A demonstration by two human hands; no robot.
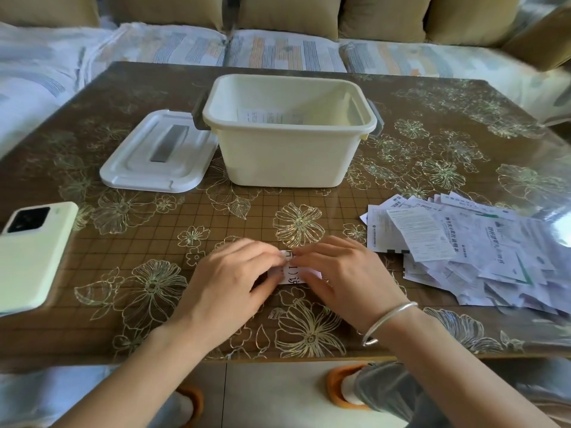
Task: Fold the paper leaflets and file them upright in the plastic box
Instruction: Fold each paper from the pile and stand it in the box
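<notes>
Both hands are meeting low on the tabletop (154,230), well in front of the plastic box (287,156). Left hand (228,279) & right hand (343,279), fingers curled, are pinching a small folded leaflet (292,273) btwn them. Silver bracelet (389,319) is sitting on right wrist. Box is standing open w/ a filed leaflet (265,115) leaning at its back wall. White lid (154,156) is lying just left of box, loose leaflet pile (463,242) front-right, phone (31,257) front-left.

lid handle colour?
Grey, a flat bar set in the white lid left of the box; head view.
</notes>
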